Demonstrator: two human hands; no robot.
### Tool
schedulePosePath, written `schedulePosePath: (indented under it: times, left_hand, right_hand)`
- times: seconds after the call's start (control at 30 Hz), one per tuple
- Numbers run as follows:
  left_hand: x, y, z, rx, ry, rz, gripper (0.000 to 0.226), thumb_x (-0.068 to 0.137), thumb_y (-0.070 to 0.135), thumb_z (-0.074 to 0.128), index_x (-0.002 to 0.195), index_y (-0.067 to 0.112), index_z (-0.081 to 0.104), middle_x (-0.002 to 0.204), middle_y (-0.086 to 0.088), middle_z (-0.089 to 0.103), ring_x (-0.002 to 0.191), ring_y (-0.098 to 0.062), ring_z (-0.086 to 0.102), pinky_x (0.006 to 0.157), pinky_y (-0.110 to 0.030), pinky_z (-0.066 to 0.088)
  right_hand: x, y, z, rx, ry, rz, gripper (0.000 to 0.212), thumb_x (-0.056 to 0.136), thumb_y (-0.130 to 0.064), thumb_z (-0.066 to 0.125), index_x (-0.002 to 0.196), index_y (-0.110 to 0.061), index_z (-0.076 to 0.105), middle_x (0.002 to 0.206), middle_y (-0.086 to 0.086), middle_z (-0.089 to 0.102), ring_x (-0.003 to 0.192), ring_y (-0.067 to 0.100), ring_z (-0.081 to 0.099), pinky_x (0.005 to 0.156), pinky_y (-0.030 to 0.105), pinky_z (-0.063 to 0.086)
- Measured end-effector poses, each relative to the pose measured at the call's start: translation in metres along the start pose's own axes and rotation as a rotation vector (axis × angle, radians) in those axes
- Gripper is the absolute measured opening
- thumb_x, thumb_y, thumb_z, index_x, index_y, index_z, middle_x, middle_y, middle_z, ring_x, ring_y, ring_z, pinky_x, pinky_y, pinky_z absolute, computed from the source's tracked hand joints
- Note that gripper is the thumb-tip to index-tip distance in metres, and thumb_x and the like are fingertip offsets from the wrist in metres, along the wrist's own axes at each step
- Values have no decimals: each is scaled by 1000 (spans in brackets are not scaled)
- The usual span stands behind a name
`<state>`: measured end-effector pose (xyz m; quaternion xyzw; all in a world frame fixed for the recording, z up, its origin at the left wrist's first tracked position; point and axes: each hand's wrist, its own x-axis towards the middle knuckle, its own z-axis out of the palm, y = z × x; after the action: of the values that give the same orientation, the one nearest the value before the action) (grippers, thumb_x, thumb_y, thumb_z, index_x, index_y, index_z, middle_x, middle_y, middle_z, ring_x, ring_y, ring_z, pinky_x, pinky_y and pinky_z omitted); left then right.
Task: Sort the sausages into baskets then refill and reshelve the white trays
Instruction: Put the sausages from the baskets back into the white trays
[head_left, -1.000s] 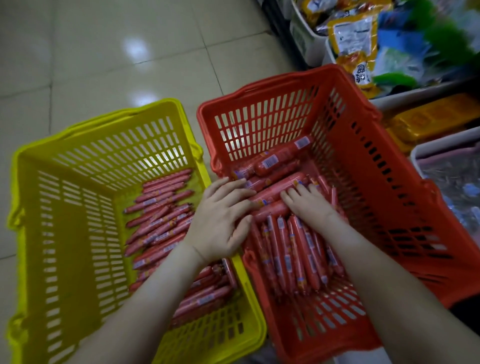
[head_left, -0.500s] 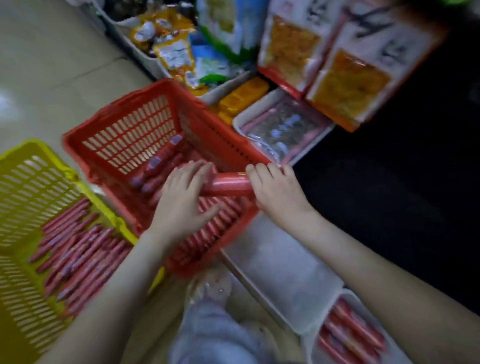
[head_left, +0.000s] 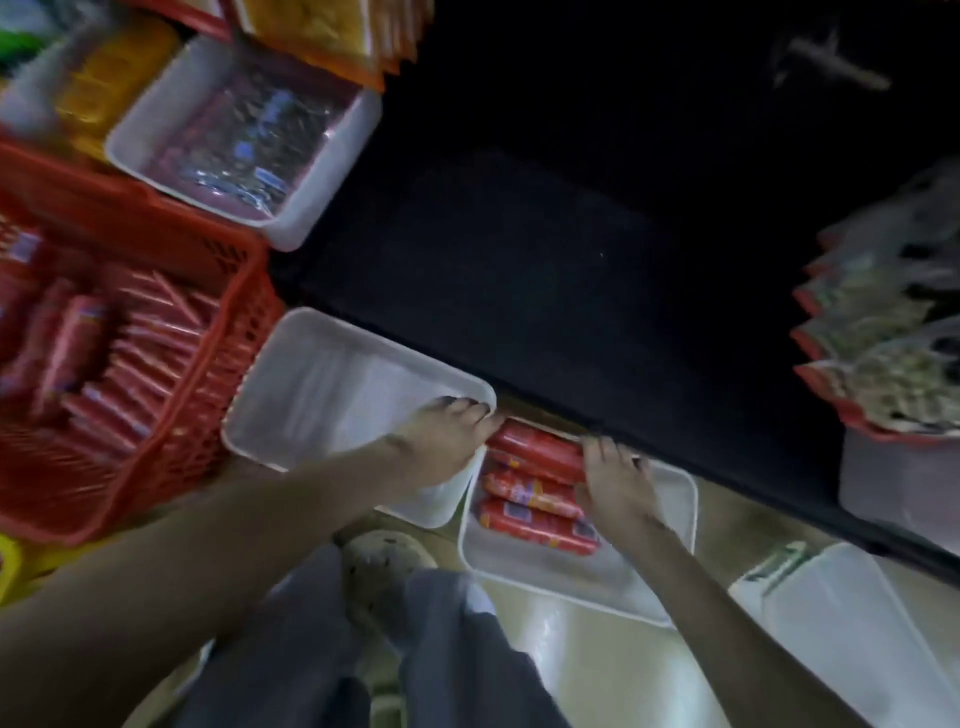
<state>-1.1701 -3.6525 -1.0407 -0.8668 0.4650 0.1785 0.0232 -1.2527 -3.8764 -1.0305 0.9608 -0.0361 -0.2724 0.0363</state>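
A white tray (head_left: 687, 525) lies on the floor in front of the dark shelf and holds several thick red sausages (head_left: 535, 512) in a row. The farthest thick sausage (head_left: 537, 446) is held at both ends: my left hand (head_left: 441, 447) grips its left end and my right hand (head_left: 615, 486) grips its right end, low in the tray. An empty white tray (head_left: 332, 384) lies just left of it, under my left wrist. The red basket (head_left: 208, 415) at the left holds thin and thick sausages, blurred.
A third white tray (head_left: 857, 629) sits on the floor at the lower right. On the shelf, a white tray of foil packets (head_left: 291, 218) stands at the upper left and bagged snacks (head_left: 883, 364) at the right. My legs and shoe (head_left: 384, 571) are below. A yellow basket corner (head_left: 8, 566) shows far left.
I lifted a thick sausage out of the red basket with both hands, turned right, and brought it down into the white tray on the floor. The yellow basket has almost left the view.
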Motion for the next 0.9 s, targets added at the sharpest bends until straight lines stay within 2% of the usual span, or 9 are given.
schedulePosePath:
  times: [0.13,0.2,0.3,0.4,0.5,0.63,0.73,0.83,0.9]
  left_hand:
    - [13,5,46,17,-143,75,68,101,30,34,152,14,-9,161,-10,-8,148,-26,-2,118,-41,0]
    - [16,4,63,26,-152,119,71,102,38,32,150,18,-18,156,-7,-24,147,-26,-12,117,-42,-7]
    - [18,-2,76,8,-141,113,73,101,43,31,145,25,-26,143,-6,-36,144,-24,-21,115,-44,-12]
    - [20,0,80,-19,-167,72,77,100,49,30,141,27,-31,143,-7,-38,144,-25,-21,115,-45,-12]
    - [21,9,90,-70,-178,22,84,96,58,30,136,25,-37,143,-8,-40,144,-25,-21,114,-44,-14]
    - [22,9,91,-71,-173,-35,92,92,66,28,131,21,-42,143,-4,-42,135,-19,-32,112,-43,-19]
    - [21,11,90,-81,-136,-52,101,89,68,34,136,18,-41,149,-5,-32,135,-19,-29,112,-43,-18]
    - [19,15,85,-107,-100,-90,112,73,69,60,150,15,-1,155,-8,5,141,-21,4,115,-46,6]
    - [19,16,88,-90,-73,-80,107,73,67,63,148,16,6,153,-8,5,141,-21,7,114,-45,9]
  right_hand:
    - [19,4,56,134,-49,85,56,91,-19,54,141,-8,32,140,10,43,131,27,39,105,40,30]
    - [32,0,71,225,-109,94,58,89,-19,54,141,-11,29,139,8,42,131,25,37,110,37,27]
    - [48,-3,80,387,-142,119,52,83,-20,60,130,-14,37,130,9,49,121,28,43,105,41,34]
    - [53,0,84,420,-130,118,54,75,-24,65,123,-19,41,122,7,55,111,28,52,99,43,42]
    - [52,6,82,446,-202,86,62,74,-29,68,128,-25,38,117,5,59,105,27,56,90,36,47]
    - [49,11,75,343,-284,-31,58,80,-34,65,127,-22,34,111,6,59,99,28,59,73,29,40]
    - [41,3,85,217,-207,-5,60,87,-28,58,138,-20,27,132,6,47,114,26,50,89,36,42]
    - [39,-6,95,13,-103,80,80,88,-26,60,147,-19,7,147,9,30,133,26,33,108,43,30]
    - [39,-7,95,-62,-80,112,87,87,-27,61,150,-19,1,146,10,28,135,28,28,113,45,22]
